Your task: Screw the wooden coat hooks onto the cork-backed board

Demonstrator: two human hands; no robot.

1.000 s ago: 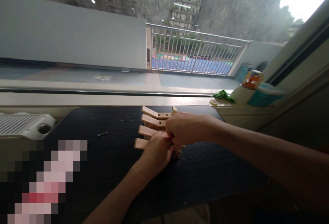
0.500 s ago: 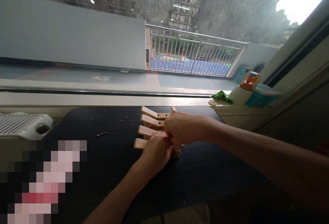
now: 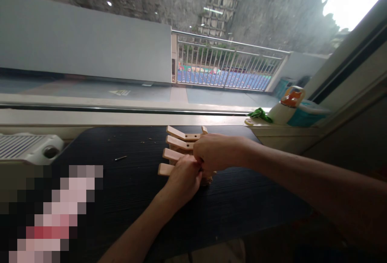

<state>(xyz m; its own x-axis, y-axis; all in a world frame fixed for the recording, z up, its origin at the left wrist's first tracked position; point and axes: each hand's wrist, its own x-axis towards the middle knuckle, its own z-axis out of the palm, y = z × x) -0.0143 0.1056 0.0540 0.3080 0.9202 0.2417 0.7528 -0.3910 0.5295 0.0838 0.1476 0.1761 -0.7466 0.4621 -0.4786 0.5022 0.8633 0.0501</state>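
Observation:
On the dark table stands a pale wooden piece (image 3: 177, 142) made of several angled slats in a row, some with dark screw holes. My left hand (image 3: 185, 173) lies over the nearer slats, its fingers curled closed near the right side of the piece. Just above it, my right hand (image 3: 211, 150) is closed too, knuckles up, its fingertips meeting those of the left. Whatever is pinched between them is hidden by the hands. A short wooden end (image 3: 204, 129) sticks up behind my right hand.
A small thin metal piece (image 3: 121, 158) and some crumbs lie on the black table (image 3: 127, 198), left of the slats. On the windowsill (image 3: 151, 119) at the right stand a green cloth (image 3: 260, 114), a white bottle (image 3: 282, 112) and a teal container (image 3: 308, 114). A white heater (image 3: 30, 148) is at left.
Both hands stay at the same spot on the wooden piece, with hardly any visible movement. The whole view has shifted very slightly.

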